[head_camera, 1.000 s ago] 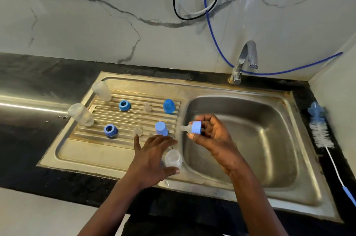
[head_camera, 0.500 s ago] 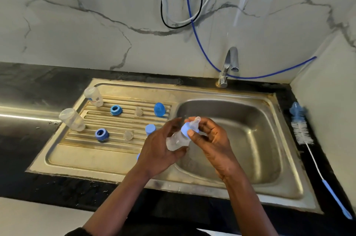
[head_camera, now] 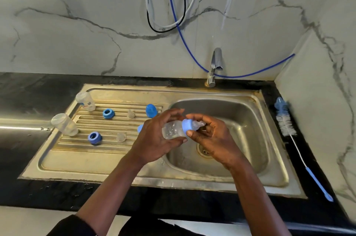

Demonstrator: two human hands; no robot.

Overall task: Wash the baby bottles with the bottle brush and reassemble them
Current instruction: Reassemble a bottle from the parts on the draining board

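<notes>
My left hand (head_camera: 154, 137) grips a clear baby bottle (head_camera: 172, 129) held sideways over the left edge of the sink basin (head_camera: 240, 120). My right hand (head_camera: 213, 139) pinches the blue collar (head_camera: 186, 125) with its clear teat (head_camera: 198, 124) on the bottle's neck. Two more clear bottles (head_camera: 64, 125) (head_camera: 85, 101) stand upside down at the left of the ribbed drainboard (head_camera: 107, 133). Two blue collars (head_camera: 108, 113) (head_camera: 94, 138), two clear teats (head_camera: 131, 114) (head_camera: 121, 137) and a blue cap (head_camera: 150, 109) lie on the drainboard. Another blue cap (head_camera: 140, 128) shows partly behind my left hand.
The bottle brush (head_camera: 287, 126) with a white head and blue handle lies on the black counter right of the sink. The tap (head_camera: 215, 66) stands behind the basin, off. Hoses and a blue tube (head_camera: 183, 29) hang on the marble wall.
My left hand picked the bottle up from the sink's front edge. My right hand brought the collar with teat onto its neck. The bottle now lies more sideways than half a second ago.
</notes>
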